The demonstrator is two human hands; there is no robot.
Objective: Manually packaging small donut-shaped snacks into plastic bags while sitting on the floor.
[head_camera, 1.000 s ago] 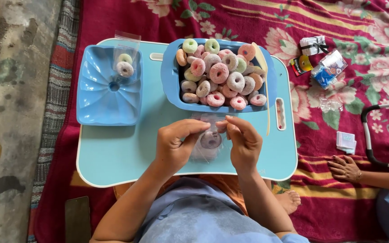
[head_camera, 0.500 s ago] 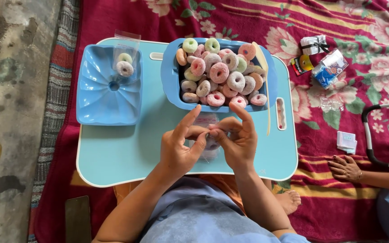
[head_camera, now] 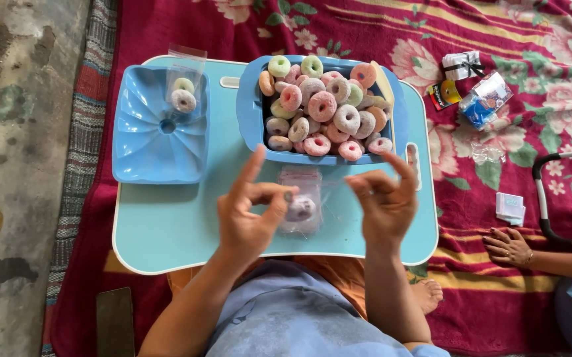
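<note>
My left hand [head_camera: 253,215] pinches a small clear plastic bag [head_camera: 302,192] between thumb and forefinger over the light-blue lap table [head_camera: 167,228]. One pale purple sugared ring [head_camera: 301,208] sits inside the bag. Just right of the bag, my right hand [head_camera: 381,201] hovers blurred with fingers curled and apart, and I see nothing in it. Beyond both hands stands a blue tub [head_camera: 249,125] heaped with several pink, green, orange and white sugared rings [head_camera: 322,106].
A blue square dish [head_camera: 157,142] at the table's left holds a clear bag with two rings [head_camera: 183,92]. Small packets [head_camera: 484,99], a white box [head_camera: 463,65] and a white card [head_camera: 510,206] lie on the red floral blanket. Another person's hand [head_camera: 507,246] rests at the right.
Both hands were together on the bag in front of me. Now they have spread apart; the right hand has come off to the right while the left keeps the bag.
</note>
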